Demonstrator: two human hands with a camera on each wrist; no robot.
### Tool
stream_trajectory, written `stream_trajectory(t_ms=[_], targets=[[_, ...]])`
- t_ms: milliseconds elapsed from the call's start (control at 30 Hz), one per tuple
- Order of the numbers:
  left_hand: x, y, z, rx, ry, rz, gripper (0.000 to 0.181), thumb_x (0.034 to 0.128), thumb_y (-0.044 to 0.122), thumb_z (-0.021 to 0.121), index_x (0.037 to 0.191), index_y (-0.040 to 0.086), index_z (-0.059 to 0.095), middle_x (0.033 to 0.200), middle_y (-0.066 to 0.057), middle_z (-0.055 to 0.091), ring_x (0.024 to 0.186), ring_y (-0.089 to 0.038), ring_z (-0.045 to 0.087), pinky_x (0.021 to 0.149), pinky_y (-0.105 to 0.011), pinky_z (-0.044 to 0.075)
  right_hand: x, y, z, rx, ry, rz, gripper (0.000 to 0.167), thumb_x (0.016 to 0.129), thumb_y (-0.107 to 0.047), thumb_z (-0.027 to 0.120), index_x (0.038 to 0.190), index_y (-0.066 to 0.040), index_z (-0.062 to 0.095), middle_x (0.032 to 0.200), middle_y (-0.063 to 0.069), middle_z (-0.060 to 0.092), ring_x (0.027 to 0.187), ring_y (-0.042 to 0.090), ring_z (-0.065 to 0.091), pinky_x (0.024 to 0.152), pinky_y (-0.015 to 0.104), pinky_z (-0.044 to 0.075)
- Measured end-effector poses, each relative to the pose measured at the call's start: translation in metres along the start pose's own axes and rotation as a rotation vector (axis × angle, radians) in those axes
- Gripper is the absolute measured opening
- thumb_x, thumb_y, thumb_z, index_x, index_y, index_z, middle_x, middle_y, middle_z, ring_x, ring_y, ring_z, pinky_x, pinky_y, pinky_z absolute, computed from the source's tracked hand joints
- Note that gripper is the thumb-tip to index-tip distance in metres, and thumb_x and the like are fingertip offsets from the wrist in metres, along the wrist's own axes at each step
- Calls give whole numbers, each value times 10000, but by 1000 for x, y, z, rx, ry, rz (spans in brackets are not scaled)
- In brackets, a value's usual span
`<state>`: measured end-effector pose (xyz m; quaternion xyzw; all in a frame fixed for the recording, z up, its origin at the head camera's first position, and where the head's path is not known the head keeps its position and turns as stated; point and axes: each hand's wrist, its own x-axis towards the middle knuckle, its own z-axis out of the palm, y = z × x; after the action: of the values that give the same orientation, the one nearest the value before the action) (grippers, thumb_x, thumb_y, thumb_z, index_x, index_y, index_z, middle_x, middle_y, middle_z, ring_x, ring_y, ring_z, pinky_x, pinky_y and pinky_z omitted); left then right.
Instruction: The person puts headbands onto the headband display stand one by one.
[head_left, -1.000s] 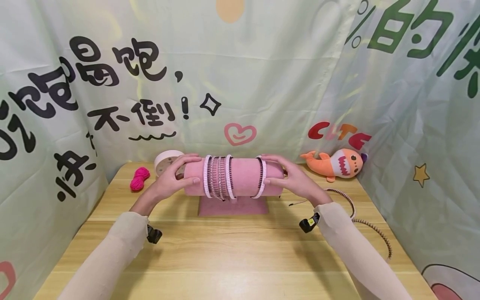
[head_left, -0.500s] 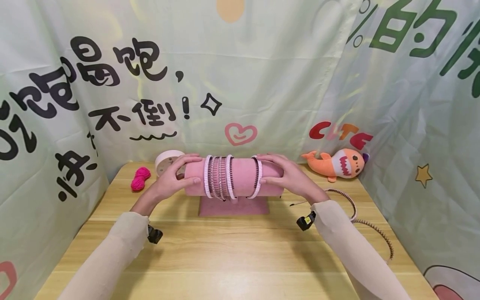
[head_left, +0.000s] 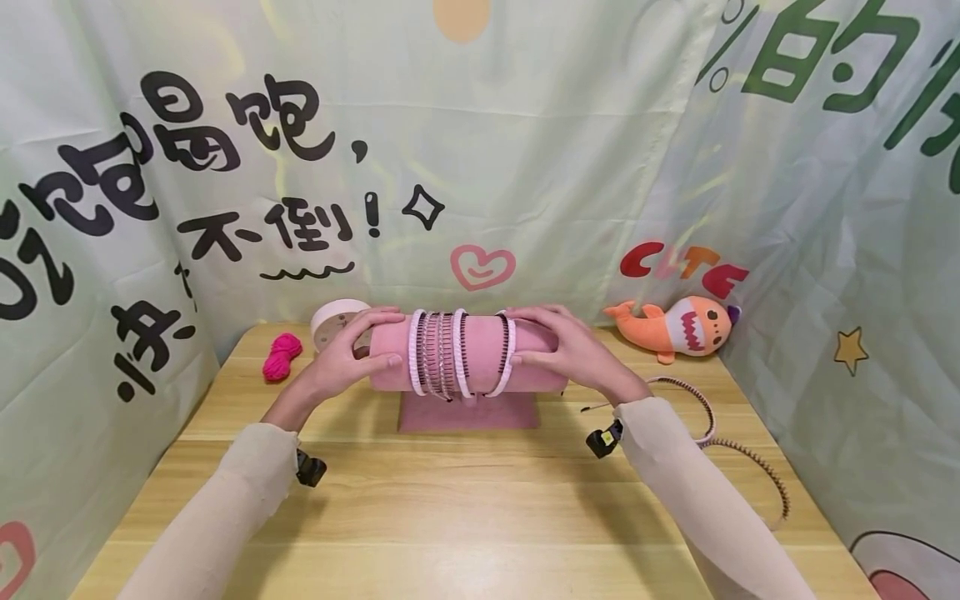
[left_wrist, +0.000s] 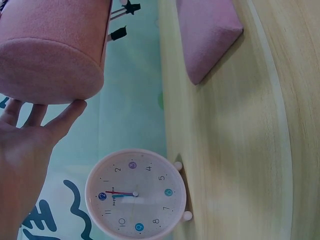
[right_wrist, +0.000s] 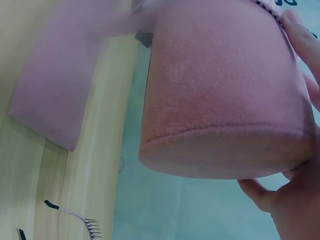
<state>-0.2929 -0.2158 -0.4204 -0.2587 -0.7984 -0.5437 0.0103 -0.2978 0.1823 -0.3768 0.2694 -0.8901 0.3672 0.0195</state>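
Observation:
A pink plush cylinder (head_left: 482, 354) lies sideways on its pink base (head_left: 468, 417). My left hand (head_left: 337, 360) grips its left end, thumb in front, and the left wrist view shows fingers (left_wrist: 67, 117) at the cylinder's end (left_wrist: 50, 70). Around the left half sit a white toothed band (head_left: 413, 354), several thin dark bands and another white band (head_left: 459, 354). Right of the middle, my right hand (head_left: 577, 352) holds a white band with black teeth (head_left: 512, 333) between thumb and fingers; its lower part slants left. The right wrist view shows the cylinder's right end (right_wrist: 225, 150).
Behind my left hand stands a round clock (head_left: 327, 323), with pink yarn (head_left: 281, 358) to its left. An orange plush toy (head_left: 693, 325) sits at the back right. Toothed bands (head_left: 757, 467) lie on the wooden table (head_left: 450, 517) near my right forearm. Printed curtains surround it.
My right hand has moved left along the cylinder, and the white band it holds has slid left with it. My left hand has stayed at the left end.

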Motion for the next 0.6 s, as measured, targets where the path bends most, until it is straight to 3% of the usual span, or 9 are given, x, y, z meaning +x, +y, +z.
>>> stream_trajectory(t_ms=[333,600], targets=[[0,0,0,0,-1,0,601,984,85,775,1543,120,556,1728,-166,359,1596,-401,336,1236,-713,376,0,-3,1,-80,7,-8,656,911,-462,889,1509,-390,628,1539,-53,631,1348,266,510,1126,627,470],[0,0,0,-8,-2,-2,610,979,82,783,1544,133,559,1730,-144,358,1595,-390,341,1222,-700,399,1,-3,2,-137,-1,-71,649,930,-449,873,1518,-371,611,1565,-53,621,1423,295,474,1155,649,439]])
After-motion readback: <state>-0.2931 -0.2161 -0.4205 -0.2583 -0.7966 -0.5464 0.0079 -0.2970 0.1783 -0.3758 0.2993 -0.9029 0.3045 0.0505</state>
